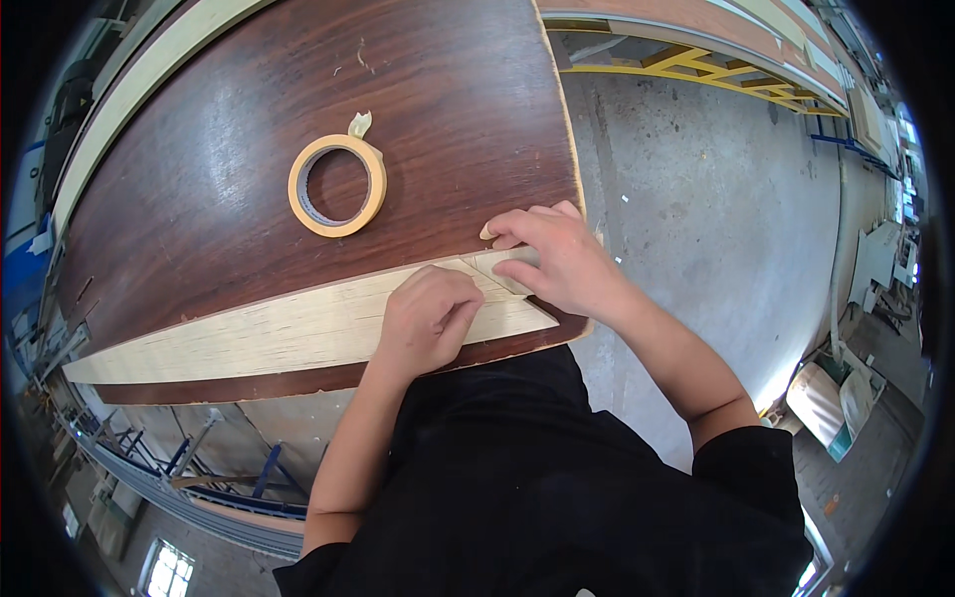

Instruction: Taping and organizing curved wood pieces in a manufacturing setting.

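1. A dark brown wood-grain tabletop point(448, 119) is filling the near view, its pale, worn edge running down the right side; light is glaring off its left part.
2. The long pale board point(269, 333) is lying flat along the tabletop's near edge, narrowing toward the left and ending in a slanted cut at the right.
3. The left hand point(426, 316) is resting on the board near that slanted end, fingers curled in and thumb folded against them; I cannot tell whether it is holding anything.
4. The right hand point(557, 257) is bending half open over a paler piece point(504, 261) beside the cut, a gap showing between thumb and forefinger.
5. A yellow tape roll point(297, 184) is lying flat beyond the board, its loose end point(360, 124) sticking up; thin shavings point(364, 58) are lying farther off.
6. A pale strip point(134, 109) is running along the tabletop's left side.
7. Grey floor point(706, 199) is stretching away on the right, toward a yellow metal frame point(686, 65).
8. Blue metal frames point(267, 473) are standing at lower left, and a bright window point(169, 570) is showing below them.
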